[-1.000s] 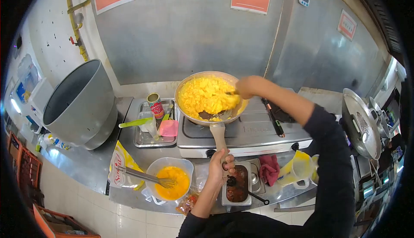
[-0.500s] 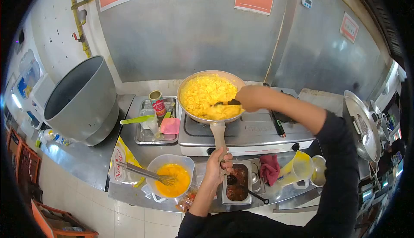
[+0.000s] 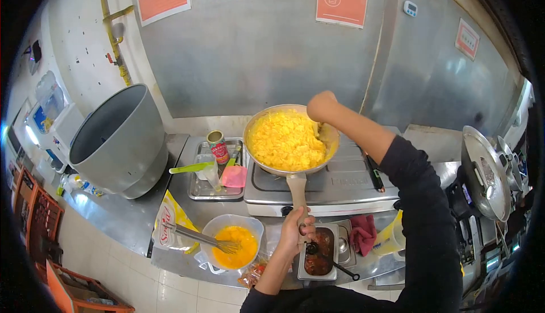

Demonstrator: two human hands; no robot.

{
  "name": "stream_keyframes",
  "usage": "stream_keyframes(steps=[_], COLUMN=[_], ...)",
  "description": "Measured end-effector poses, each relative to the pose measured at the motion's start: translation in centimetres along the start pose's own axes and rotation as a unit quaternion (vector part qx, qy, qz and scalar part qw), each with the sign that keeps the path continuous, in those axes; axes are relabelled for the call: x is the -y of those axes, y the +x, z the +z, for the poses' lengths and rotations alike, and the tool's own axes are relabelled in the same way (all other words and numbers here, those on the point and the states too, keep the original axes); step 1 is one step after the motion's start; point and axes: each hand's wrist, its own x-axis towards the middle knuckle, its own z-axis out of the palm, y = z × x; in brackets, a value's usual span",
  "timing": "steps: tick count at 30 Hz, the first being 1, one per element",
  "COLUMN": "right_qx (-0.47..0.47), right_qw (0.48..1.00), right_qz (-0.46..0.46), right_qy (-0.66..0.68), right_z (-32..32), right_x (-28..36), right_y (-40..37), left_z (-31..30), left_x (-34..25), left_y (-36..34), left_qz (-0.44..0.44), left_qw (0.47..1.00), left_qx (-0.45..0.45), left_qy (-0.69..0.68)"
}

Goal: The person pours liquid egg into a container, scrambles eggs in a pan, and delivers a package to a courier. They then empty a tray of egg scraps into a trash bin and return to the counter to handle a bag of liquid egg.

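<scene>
My left hand is wrapped round the beige handle of a frying pan on the stove. Yellow scrambled eggs in soft curds fill the pan. Above the pan's right rim, my right hand is closed on a spatula. Its lower end dips into the eggs at the right side, while the handle is mostly hidden by the hand. Below the pan, a clear plastic bowl holds beaten egg and a metal whisk. A metal container of dark red sauce with a black ladle sits beside my left hand.
Left of the gas stove lies a metal tray with a can and a green-handled tool. A big grey pot stands farther left. At right are a red cloth, a yellowish jug and a large lid.
My right hand has moved up and away with the spatula, from the pan's lower right to its upper right side. My left hand still grips the handle. The whole view has shifted slightly.
</scene>
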Motion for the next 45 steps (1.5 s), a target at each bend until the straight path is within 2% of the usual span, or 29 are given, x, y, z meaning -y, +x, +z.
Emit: stream_keyframes(steps=[1, 3, 4, 6, 8, 11, 13, 16, 20, 21, 22, 23, 24, 25, 28, 29, 31, 32, 34, 36, 37, 38, 39, 40, 41, 42, 45], right_qx=[-0.004, -0.143, -0.144, -0.198, -0.231, -0.352, -0.334, -0.235, -0.172, -0.191, -0.210, -0.241, -0.254, -0.249, -0.377, -0.382, -0.292, -0.295, -0.488, -0.575, -0.544, -0.543, -0.537, -0.466, -0.313, -0.255, -0.151], right_qw=[1.000, 0.988, 0.988, 0.963, 0.949, 0.883, 0.902, 0.959, 0.981, 0.979, 0.977, 0.969, 0.965, 0.967, 0.913, 0.909, 0.931, 0.927, 0.820, 0.734, 0.754, 0.740, 0.737, 0.788, 0.878, 0.905, 0.945], right_qz=[-0.003, -0.036, -0.040, -0.179, -0.214, -0.297, -0.257, -0.143, 0.006, 0.015, -0.004, -0.034, -0.056, -0.049, -0.155, -0.166, -0.219, -0.227, -0.295, -0.361, -0.369, -0.397, -0.410, -0.400, -0.351, -0.332, -0.290], right_qy=[0.000, 0.045, 0.045, 0.027, -0.009, -0.091, -0.095, -0.071, -0.089, -0.064, -0.038, -0.031, -0.028, -0.001, 0.004, 0.001, 0.031, 0.031, 0.057, 0.022, 0.017, 0.000, -0.026, -0.042, -0.084, -0.069, -0.023], right_z=[1.0, 3.4, 4.2, 5.6, 7.6, 7.9, 5.5, 2.1, 3.1, 5.1, 6.8, 8.6, 9.1, 12.1, 15.7, 15.4, 14.0, 13.6, 11.7, 6.6, 5.4, 4.3, 3.6, 2.4, 2.1, 1.5, -0.7], right_x=[0.0, -0.8, -1.9, -4.2, -4.5, -4.1, -4.0, -4.6, -4.0, -4.3, -4.7, -4.9, -4.4, -4.9, -7.3, -8.3, -9.2, -8.4, -6.4, -4.0, -3.5, -3.5, -4.0, -4.6, -6.3, -7.8, -11.4], right_y=[0.7, 1.5, 2.0, 2.7, 1.7, -2.6, -6.7, -10.2, -6.0, -3.2, -0.9, 1.3, 2.4, 6.7, 11.1, 12.5, 14.1, 15.1, 14.8, 9.3, 7.5, 5.4, 3.8, 1.0, 0.3, -1.6, -6.9], left_z=[0.1, 0.2, 0.3, 0.2, -0.3, -0.3, -0.1, 0.3, -0.1, 0.6, -0.8, -2.9, -1.4, -2.2, -1.5, -2.2, -2.0, -2.2, -2.0, -1.1, -1.9, -2.8, -2.2, -2.4, -0.4, -0.3, -1.0], left_x=[0.0, -0.3, -0.5, -0.5, -0.6, -0.8, -0.9, -0.9, 0.5, 0.6, 1.3, 2.5, 1.9, 2.2, 1.6, 1.8, 1.9, 1.9, 1.3, 1.6, 1.9, 2.2, 1.9, 1.7, 0.7, 0.5, -0.3], left_y=[0.1, -0.1, 0.0, -0.2, -0.5, -0.2, -0.4, -0.6, 0.6, 0.3, 1.4, 3.2, 2.3, 3.0, 2.5, 2.8, 3.0, 2.9, 2.2, 1.5, 2.0, 2.8, 2.1, 2.1, 0.5, 0.2, 0.6], left_qz=[-0.015, -0.036, -0.033, -0.046, -0.047, -0.045, -0.041, -0.044, -0.028, 0.015, -0.007, 0.004, 0.032, 0.040, 0.017, 0.031, 0.035, 0.027, 0.015, 0.014, 0.029, 0.034, 0.020, -0.013, -0.014, -0.017, -0.046], left_qw=[1.000, 0.999, 0.999, 0.998, 0.998, 0.998, 0.998, 0.999, 0.994, 0.988, 0.991, 0.997, 0.989, 0.991, 0.998, 0.994, 0.994, 0.994, 0.993, 0.992, 0.989, 0.985, 0.988, 0.994, 0.988, 0.994, 0.998], left_qx=[0.002, 0.004, 0.002, 0.010, 0.009, 0.014, 0.021, 0.007, -0.077, -0.120, -0.088, 0.003, -0.067, -0.045, -0.003, 0.011, 0.028, 0.044, 0.051, -0.031, -0.021, 0.001, -0.018, -0.016, -0.079, -0.066, 0.022], left_qy=[0.004, 0.032, 0.030, 0.036, 0.039, 0.030, 0.036, 0.030, 0.072, 0.093, 0.104, 0.078, 0.129, 0.122, 0.056, 0.108, 0.099, 0.091, 0.102, 0.121, 0.143, 0.167, 0.153, 0.112, 0.129, 0.083, 0.048])
